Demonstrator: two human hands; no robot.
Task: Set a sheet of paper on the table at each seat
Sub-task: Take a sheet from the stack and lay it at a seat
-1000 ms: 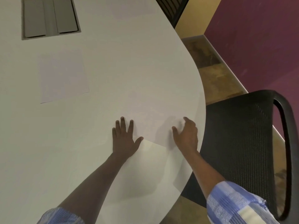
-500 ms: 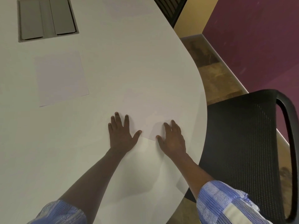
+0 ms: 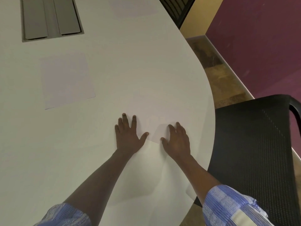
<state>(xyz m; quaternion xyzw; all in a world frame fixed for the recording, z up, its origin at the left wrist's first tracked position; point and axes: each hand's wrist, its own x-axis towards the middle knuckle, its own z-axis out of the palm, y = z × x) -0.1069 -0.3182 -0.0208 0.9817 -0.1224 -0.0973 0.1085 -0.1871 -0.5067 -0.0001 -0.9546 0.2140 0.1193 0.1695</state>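
A white sheet of paper [image 3: 161, 111] lies flat on the white table [image 3: 48, 152] near its curved right edge, in front of a black mesh chair. My left hand [image 3: 128, 136] rests flat with spread fingers on the sheet's near left part. My right hand [image 3: 177, 141] lies flat on its near right part, fingers apart. A second sheet [image 3: 66, 79] lies flat farther left on the table. A third, faint sheet [image 3: 133, 7] shows at the far top edge.
A black mesh chair [image 3: 254, 152] stands tight against the table's right edge. Another dark chair back [image 3: 177, 8] stands at the far top. A grey cable hatch [image 3: 50, 18] is set into the table at top left. A maroon wall runs along the right.
My right hand has come down from raised fingers to lie flat on the sheet and has slid a little left. My left hand has stayed flat on the sheet.
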